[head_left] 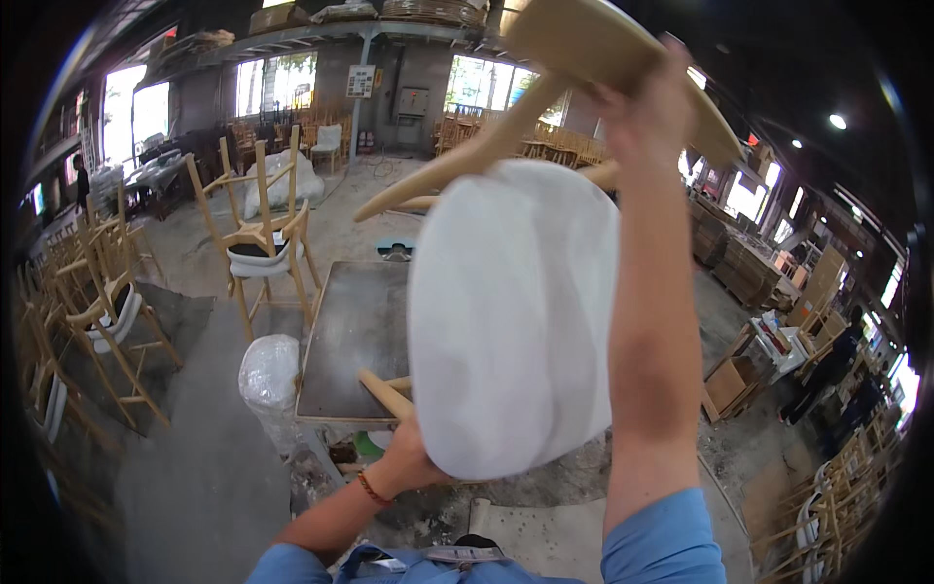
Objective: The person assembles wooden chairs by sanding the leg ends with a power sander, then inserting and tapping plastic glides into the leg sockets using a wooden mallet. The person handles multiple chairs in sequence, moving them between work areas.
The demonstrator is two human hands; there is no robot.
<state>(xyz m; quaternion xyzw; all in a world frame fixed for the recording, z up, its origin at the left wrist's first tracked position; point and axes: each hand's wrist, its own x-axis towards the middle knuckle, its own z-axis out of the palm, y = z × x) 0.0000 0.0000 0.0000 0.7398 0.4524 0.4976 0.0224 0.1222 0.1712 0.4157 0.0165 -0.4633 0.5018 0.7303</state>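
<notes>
Floor [209, 428]: grey, scuffed, stained in places. Wall [334, 88], top centre: grey, with a control box [413, 102] mounted. Windows [277, 86], upper left and top centre: bright with daylight. Loaded overhead shelf [321, 35] along the top edge. Ceiling [788, 58], upper right: dark; lamp [837, 122] lit. Chairs [265, 266], left: some upturned. Bench [355, 321], left of centre: dark top. Stacked cardboard [744, 271], right.

We look from the person's head through one wide fisheye, facing forward and down, close to the white chair seat [511, 321], across the table [350, 341], toward the far wall [333, 78].
</notes>
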